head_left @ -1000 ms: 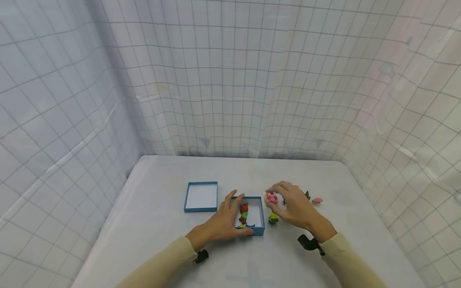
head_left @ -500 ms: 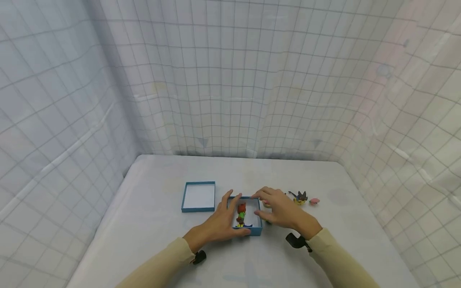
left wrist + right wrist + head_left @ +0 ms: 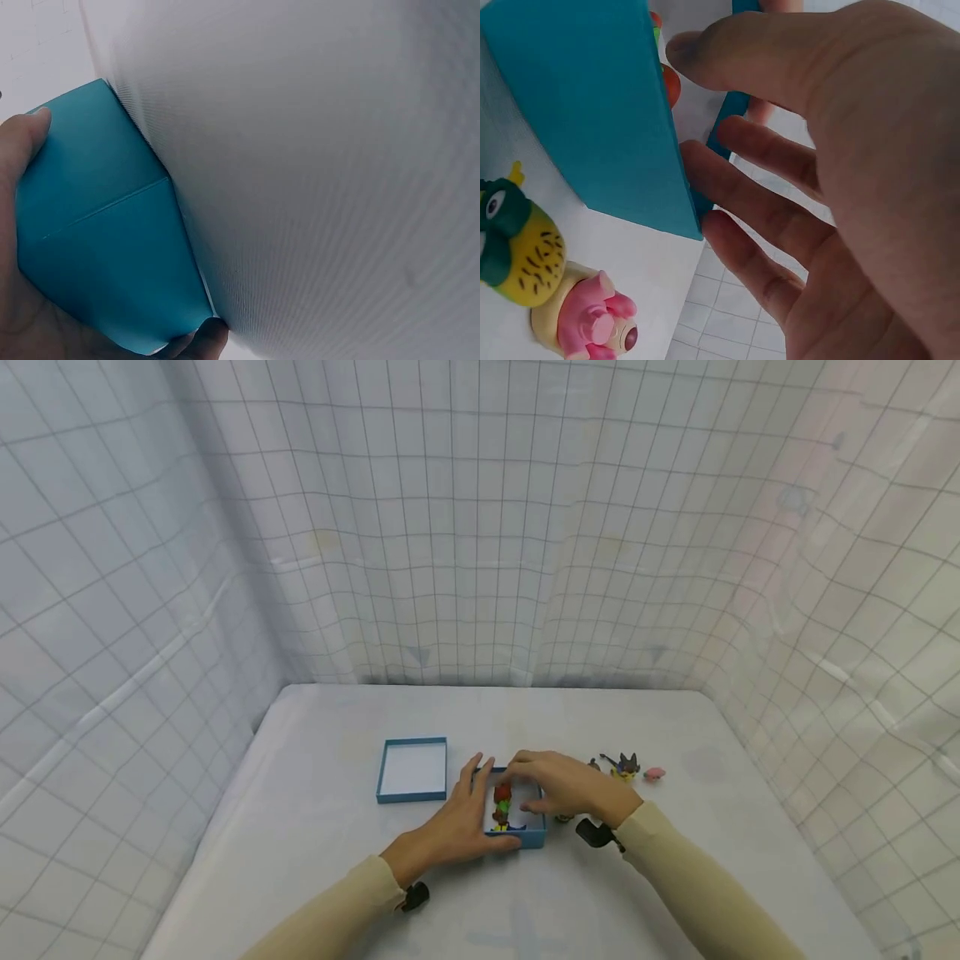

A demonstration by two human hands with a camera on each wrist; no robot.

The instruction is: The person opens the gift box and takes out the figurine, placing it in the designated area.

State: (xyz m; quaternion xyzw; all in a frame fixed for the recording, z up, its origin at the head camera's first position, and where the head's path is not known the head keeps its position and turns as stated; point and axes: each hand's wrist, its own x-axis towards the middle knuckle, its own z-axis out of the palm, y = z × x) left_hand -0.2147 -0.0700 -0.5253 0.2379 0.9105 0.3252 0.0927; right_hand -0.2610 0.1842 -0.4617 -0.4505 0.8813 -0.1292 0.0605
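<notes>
A blue box (image 3: pixel 533 839) with a white inside stands at the middle of the table, holding a small toy figure (image 3: pixel 502 792) with a red head and green body. My left hand (image 3: pixel 448 829) grips the box at its left side, thumb on the front wall; the left wrist view has the blue walls (image 3: pixel 105 232) between thumb and fingers. Over the box's right part hovers my right hand (image 3: pixel 576 787), fingers spread and bent near the rim, nothing visible between them. Beside the box, the right wrist view shows a green-and-yellow toy figure (image 3: pixel 531 262) and a pink-and-cream one (image 3: pixel 585 319).
Left of the box lies a shallow blue-rimmed white lid (image 3: pixel 411 797). Right of my right hand are a dark-eared toy figure (image 3: pixel 627 767) and a small pink toy (image 3: pixel 655 773). White gridded curtains (image 3: pixel 450 527) enclose the table (image 3: pixel 315 827) on three sides.
My right hand has moved left, from beside the pink figure to over the box. The left hand stays on the box. The view has shifted slightly.
</notes>
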